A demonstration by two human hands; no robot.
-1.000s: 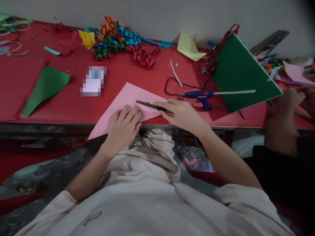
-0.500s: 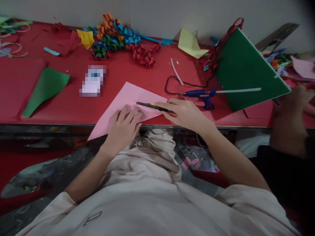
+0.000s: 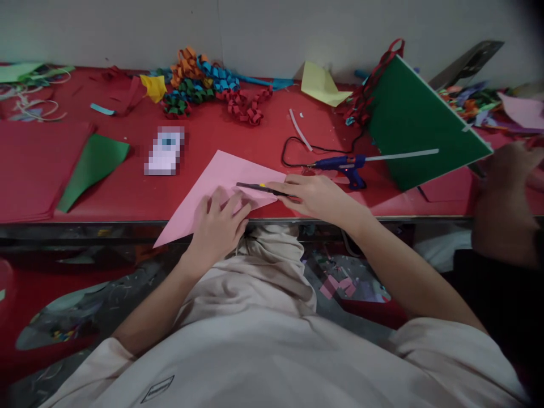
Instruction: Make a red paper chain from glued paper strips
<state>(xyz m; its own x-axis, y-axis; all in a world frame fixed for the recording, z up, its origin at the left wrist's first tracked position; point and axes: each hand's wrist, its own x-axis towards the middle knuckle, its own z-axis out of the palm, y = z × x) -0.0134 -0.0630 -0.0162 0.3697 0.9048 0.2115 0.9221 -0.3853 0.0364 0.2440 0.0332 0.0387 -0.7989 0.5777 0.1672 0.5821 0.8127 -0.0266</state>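
Note:
A sheet of pink paper (image 3: 212, 170) lies at an angle on the red tabletop, one corner hanging past the front edge. My left hand (image 3: 221, 221) rests on it with fingers spread and bent, pressing the paper. In my right hand (image 3: 314, 195) is a slim black utility knife (image 3: 250, 186) with a yellow part. It points left and lies low over the paper, close to my left fingertips. Whether its tip touches the sheet, I cannot tell.
A blue glue gun (image 3: 344, 167) with a long glue stick lies right of the paper. Behind are a blurred phone (image 3: 165, 152) and paper chains (image 3: 216, 85). A green board (image 3: 425, 124) leans at right, near another person's arm (image 3: 505, 198). Red sheets (image 3: 34, 170) lie left.
The view has tilted slightly, so the table things sit lower in the picture. My left fingers have spread a little more; the knife stays in nearly the same place over the paper.

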